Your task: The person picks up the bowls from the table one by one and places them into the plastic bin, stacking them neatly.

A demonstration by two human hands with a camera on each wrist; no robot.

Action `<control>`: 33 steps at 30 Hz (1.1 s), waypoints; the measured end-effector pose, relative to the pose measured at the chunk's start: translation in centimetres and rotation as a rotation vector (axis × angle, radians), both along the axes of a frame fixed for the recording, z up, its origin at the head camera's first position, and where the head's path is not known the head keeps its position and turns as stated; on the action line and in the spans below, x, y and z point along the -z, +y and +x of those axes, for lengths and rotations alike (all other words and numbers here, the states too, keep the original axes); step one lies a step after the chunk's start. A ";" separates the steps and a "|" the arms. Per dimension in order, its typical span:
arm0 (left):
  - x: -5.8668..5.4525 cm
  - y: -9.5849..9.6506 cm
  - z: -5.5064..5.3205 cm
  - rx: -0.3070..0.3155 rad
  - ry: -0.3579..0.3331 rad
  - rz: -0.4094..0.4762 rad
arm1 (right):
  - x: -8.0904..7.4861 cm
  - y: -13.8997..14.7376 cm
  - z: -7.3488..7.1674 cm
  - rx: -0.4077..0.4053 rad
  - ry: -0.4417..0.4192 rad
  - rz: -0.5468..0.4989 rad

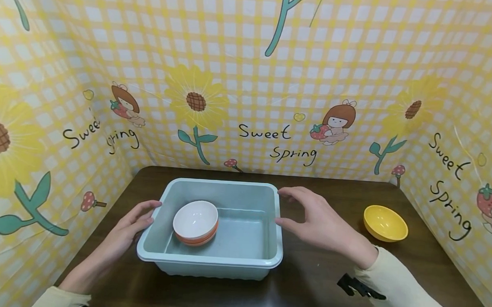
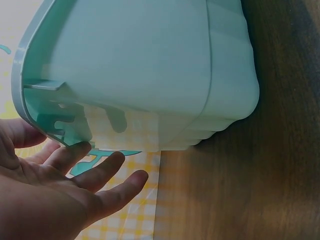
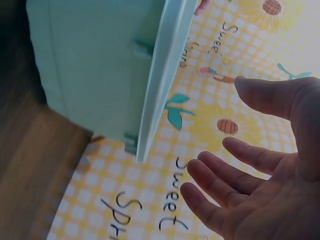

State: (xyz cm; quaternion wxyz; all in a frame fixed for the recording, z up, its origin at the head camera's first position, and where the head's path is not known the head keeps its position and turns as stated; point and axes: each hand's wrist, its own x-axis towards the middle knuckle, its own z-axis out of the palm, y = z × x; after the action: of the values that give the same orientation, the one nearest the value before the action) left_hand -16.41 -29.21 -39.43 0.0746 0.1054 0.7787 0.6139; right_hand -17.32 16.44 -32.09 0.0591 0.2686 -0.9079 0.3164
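Observation:
A light blue plastic basin (image 1: 243,237) stands on the dark wooden table. Inside it on the left sits a stack of bowls (image 1: 195,220), white within and orange outside. My left hand (image 1: 123,233) touches the basin's left rim with its fingertips; in the left wrist view, the fingers (image 2: 102,172) are spread below the rim. Beside the right rim is my right hand (image 1: 314,217), thumb and fingers apart. The right wrist view shows a gap between those fingers (image 3: 215,175) and the basin wall (image 3: 95,65), with nothing held.
A yellow bowl (image 1: 386,224) rests on the right side of the table (image 1: 323,273), beyond the right wrist. Yellow checked cloth (image 1: 248,95) with printed flowers hangs behind and along both sides. A black strap clip (image 1: 360,286) is on the right sleeve.

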 end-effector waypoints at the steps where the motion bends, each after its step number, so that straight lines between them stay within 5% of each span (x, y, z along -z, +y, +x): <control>1: 0.0 0.0 0.0 0.001 -0.003 0.001 | 0.0 0.4 0.1 0.008 0.006 0.000; 16: -0.4 0.2 -0.1 -0.005 -0.016 -0.007 | 0.1 4.2 1.0 0.103 0.061 0.010; 33: -0.2 0.2 0.1 -0.020 0.001 -0.052 | 2.9 8.3 1.1 0.230 0.067 0.053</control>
State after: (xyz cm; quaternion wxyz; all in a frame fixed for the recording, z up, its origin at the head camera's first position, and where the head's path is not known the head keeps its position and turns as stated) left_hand -16.32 -28.97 -39.21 0.0711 0.0959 0.7955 0.5940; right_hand -16.18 24.73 -35.03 0.1181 0.1747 -0.9382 0.2745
